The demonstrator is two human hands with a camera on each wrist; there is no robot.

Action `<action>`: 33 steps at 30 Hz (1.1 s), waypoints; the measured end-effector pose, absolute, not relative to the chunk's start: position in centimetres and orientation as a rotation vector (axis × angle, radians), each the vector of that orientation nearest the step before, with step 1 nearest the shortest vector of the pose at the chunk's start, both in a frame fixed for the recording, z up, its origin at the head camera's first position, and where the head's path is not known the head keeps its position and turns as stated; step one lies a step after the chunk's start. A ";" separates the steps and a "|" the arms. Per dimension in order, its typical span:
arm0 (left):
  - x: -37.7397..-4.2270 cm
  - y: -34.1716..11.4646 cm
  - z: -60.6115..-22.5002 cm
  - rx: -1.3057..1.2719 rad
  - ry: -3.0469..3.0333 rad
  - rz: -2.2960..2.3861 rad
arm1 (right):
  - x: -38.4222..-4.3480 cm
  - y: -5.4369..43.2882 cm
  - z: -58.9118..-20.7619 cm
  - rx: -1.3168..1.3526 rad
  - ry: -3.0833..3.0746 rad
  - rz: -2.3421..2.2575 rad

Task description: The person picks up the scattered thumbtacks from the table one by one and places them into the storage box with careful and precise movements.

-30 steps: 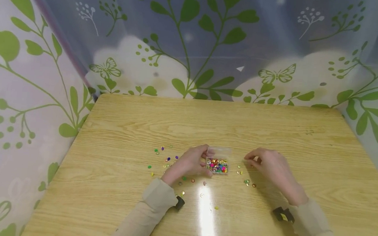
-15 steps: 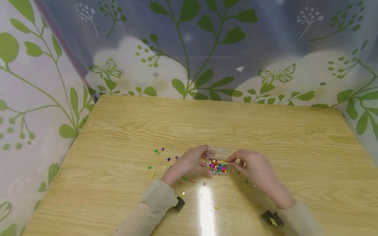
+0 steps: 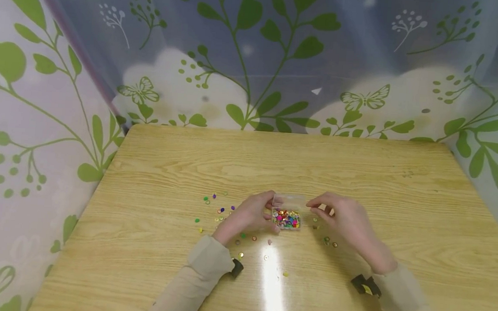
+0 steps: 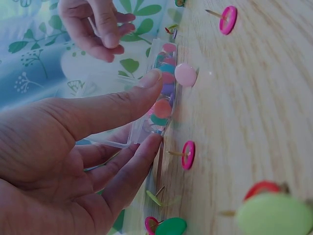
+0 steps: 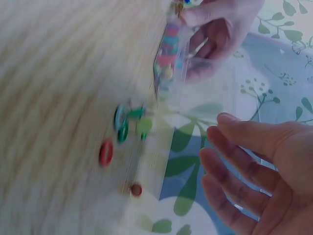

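A small clear plastic box (image 3: pixel 286 228), its lid raised at the back, holds many colourful thumbtacks (image 3: pixel 285 218). My left hand (image 3: pixel 249 213) grips its left end; in the left wrist view the thumb lies on the near side and the fingers curl behind. Just off the box's right edge hovers my right hand (image 3: pixel 350 223). Its thumb and bent fingers stand apart in the right wrist view, with nothing seen between them. A pink thumbtack (image 4: pixel 186 75) lies beside the box, and a red thumbtack (image 5: pixel 106 152) is near the right hand.
Loose thumbtacks are scattered left of the box, such as a green one (image 3: pixel 197 220), and in front of it, such as a yellow one (image 3: pixel 285 274). Several lie to the right, some points up. The wooden table (image 3: pixel 166 154) meets a leaf-patterned curtain (image 3: pixel 219 91) behind.
My right hand moved left to the box's right edge, then drew back slightly right with its fingers parted. The left hand and the box stayed in place.
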State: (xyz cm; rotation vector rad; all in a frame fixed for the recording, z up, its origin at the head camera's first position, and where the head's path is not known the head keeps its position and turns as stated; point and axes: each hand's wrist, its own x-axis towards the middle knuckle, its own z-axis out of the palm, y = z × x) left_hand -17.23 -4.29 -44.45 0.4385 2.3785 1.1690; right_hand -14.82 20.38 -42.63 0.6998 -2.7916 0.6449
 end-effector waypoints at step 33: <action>-17.2 -4.3 -44.3 0.455 2.378 1.169 | -15.1 20.1 -43.3 0.742 -2.843 0.566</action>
